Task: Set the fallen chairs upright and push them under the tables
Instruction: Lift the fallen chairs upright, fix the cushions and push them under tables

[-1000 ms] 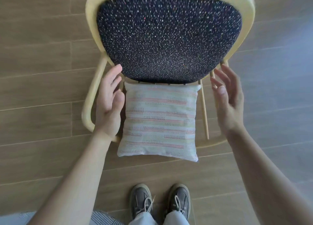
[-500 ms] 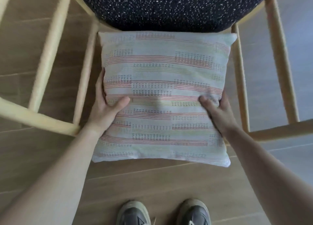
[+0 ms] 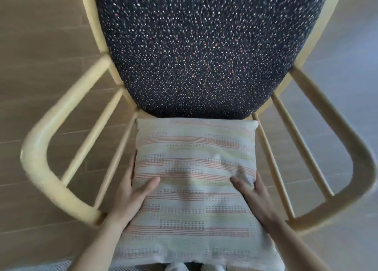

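Note:
A pale wooden chair (image 3: 41, 144) lies on its back on the floor, its dark speckled seat (image 3: 204, 50) facing up toward me and its spindled backrest frame spreading to both sides. A white cushion (image 3: 194, 189) with orange and green stripes sits over the backrest, its top edge against the seat. My left hand (image 3: 135, 193) grips the cushion's left edge, thumb on top. On the cushion's right edge my right hand (image 3: 251, 193) holds it the same way, the fabric wrinkling under the thumb.
Wood-look plank floor (image 3: 41, 35) surrounds the chair on all sides. A strip of pale striped rug or cloth (image 3: 51, 265) shows at the bottom left. My light trousers (image 3: 176, 267) peek out below the cushion.
Both hands went from hovering open beside the cushion to gripping its two sides. The cushion has since come toward me, now covering my shoes, and more of the chair is in view.

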Demonstrator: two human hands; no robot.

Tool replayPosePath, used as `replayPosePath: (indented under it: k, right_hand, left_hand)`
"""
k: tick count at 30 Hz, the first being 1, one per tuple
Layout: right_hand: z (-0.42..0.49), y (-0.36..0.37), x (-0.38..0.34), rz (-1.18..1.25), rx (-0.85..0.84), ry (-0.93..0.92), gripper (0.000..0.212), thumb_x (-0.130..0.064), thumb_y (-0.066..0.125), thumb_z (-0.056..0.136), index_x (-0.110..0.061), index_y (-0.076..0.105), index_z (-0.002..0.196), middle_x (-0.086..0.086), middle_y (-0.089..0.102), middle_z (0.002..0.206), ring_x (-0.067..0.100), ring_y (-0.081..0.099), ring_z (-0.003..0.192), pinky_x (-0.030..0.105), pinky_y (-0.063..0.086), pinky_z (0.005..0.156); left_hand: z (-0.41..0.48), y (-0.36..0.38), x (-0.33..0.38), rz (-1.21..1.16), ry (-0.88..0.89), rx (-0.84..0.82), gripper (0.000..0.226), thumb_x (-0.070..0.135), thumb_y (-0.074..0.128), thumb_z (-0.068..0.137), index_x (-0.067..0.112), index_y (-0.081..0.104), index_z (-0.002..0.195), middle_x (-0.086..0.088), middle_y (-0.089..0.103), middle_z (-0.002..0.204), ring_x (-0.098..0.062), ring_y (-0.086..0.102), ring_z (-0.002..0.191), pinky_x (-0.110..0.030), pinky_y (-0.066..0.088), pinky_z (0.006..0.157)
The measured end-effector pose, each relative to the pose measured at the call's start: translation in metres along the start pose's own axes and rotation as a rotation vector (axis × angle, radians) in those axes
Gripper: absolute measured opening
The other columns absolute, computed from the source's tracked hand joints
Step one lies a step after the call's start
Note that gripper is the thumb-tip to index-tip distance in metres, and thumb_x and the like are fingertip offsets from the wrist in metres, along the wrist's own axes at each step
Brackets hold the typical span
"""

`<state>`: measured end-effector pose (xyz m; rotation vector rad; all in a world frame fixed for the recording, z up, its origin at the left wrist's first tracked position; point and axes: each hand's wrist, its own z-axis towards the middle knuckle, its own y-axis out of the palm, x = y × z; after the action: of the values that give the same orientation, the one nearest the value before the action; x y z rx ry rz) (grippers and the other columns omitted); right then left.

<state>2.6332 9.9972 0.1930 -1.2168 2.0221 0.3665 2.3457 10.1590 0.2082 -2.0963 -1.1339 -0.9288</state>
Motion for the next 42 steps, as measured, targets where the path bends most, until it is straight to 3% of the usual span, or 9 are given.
replayPosePath:
  k: [10, 15, 18, 22, 26, 32, 36, 38, 42]
  right_hand:
    - [-0.144, -0.026, -0.222, -0.242, -0.067, 0.240, 0.047, -0.048, 0.070, 0.097, -0.018, 0.066, 0.134, -0.007, 0.075, 0.112, 0.005, 0.070, 0.084, 0.012, 0.050, 0.068]
    - [-0.157, -0.044, -0.323, -0.269, -0.135, 0.254, 0.052, -0.044, 0.059, 0.105, -0.007, 0.062, 0.141, 0.015, 0.071, 0.131, 0.029, 0.068, 0.118, 0.042, 0.047, 0.113]
    - [-0.171, -0.057, -0.365, -0.074, -0.163, 0.331, 0.050, -0.046, 0.062, 0.103, -0.004, 0.067, 0.131, 0.019, 0.078, 0.110, 0.032, 0.076, 0.098, 0.043, 0.061, 0.092]
    - [-0.181, -0.064, -0.409, -0.065, -0.168, 0.431, 0.051, -0.042, 0.065, 0.102, 0.002, 0.064, 0.127, 0.024, 0.065, 0.122, 0.034, 0.061, 0.105, 0.046, 0.047, 0.113]
    - [-0.173, -0.065, -0.442, -0.095, -0.122, 0.397, 0.028, -0.029, 0.053, 0.109, -0.002, 0.057, 0.112, 0.018, 0.057, 0.089, 0.026, 0.056, 0.072, 0.033, 0.051, 0.075]
    - [-0.136, -0.081, -0.428, 0.003, -0.088, 0.317, 0.021, -0.011, 0.056, 0.105, 0.001, 0.066, 0.118, 0.019, 0.066, 0.108, 0.025, 0.060, 0.082, 0.030, 0.049, 0.077]
    - [-0.101, -0.079, -0.429, -0.278, -0.204, 0.440, 0.035, -0.038, 0.056, 0.106, -0.004, 0.064, 0.104, 0.009, 0.070, 0.074, 0.019, 0.066, 0.060, 0.032, 0.052, 0.064]
    - [-0.090, -0.073, -0.436, -0.494, -0.221, 0.397, 0.040, -0.047, 0.053, 0.105, -0.008, 0.063, 0.098, 0.008, 0.069, 0.072, 0.020, 0.065, 0.059, 0.033, 0.053, 0.066]
    - [-0.100, -0.055, -0.456, -0.875, -0.169, -0.046, 0.051, -0.057, 0.058, 0.102, -0.016, 0.068, 0.131, 0.007, 0.073, 0.121, 0.025, 0.073, 0.103, 0.032, 0.056, 0.086]
  left_hand:
    - [-0.091, -0.045, 0.225, 0.078, -0.154, -0.132, 0.102, 0.057, 0.090, 0.075, 0.044, 0.036, 0.161, 0.009, 0.062, 0.147, -0.018, 0.060, 0.135, -0.045, 0.044, 0.118]
    - [-0.070, -0.048, 0.313, 0.169, -0.276, -0.210, 0.085, 0.049, 0.078, 0.090, 0.037, 0.035, 0.162, 0.004, 0.063, 0.140, -0.017, 0.065, 0.120, -0.027, 0.054, 0.097]
    - [-0.058, -0.047, 0.364, 0.241, -0.333, -0.283, 0.070, 0.053, 0.071, 0.094, 0.034, 0.045, 0.156, 0.001, 0.069, 0.122, -0.015, 0.067, 0.103, -0.026, 0.051, 0.074]
    - [-0.039, -0.041, 0.397, 0.269, -0.445, -0.371, 0.064, 0.055, 0.066, 0.096, 0.017, 0.057, 0.147, -0.020, 0.067, 0.137, -0.036, 0.065, 0.125, -0.046, 0.053, 0.104]
    - [-0.028, -0.036, 0.423, 0.361, -0.454, -0.363, 0.086, 0.073, 0.075, 0.062, 0.014, 0.068, 0.124, -0.007, 0.070, 0.123, -0.024, 0.066, 0.106, -0.038, 0.052, 0.093]
    - [-0.007, -0.033, 0.430, 0.443, -0.536, -0.350, 0.064, 0.065, 0.063, 0.094, 0.012, 0.070, 0.128, -0.012, 0.072, 0.129, -0.029, 0.065, 0.123, -0.039, 0.048, 0.098]
    - [-0.009, -0.031, 0.433, 0.423, -0.549, -0.398, 0.063, 0.062, 0.063, 0.095, 0.013, 0.071, 0.134, -0.012, 0.072, 0.134, -0.032, 0.064, 0.129, -0.042, 0.047, 0.106]
    - [-0.015, -0.028, 0.439, 0.518, -0.428, -0.362, 0.063, 0.062, 0.062, 0.096, 0.019, 0.066, 0.142, -0.008, 0.064, 0.147, -0.030, 0.058, 0.138, -0.038, 0.042, 0.110]
    - [-0.039, -0.012, 0.456, 0.560, 0.185, -0.177, 0.044, 0.053, 0.068, 0.098, 0.042, 0.058, 0.138, -0.002, 0.053, 0.152, -0.023, 0.062, 0.128, -0.036, 0.044, 0.103]
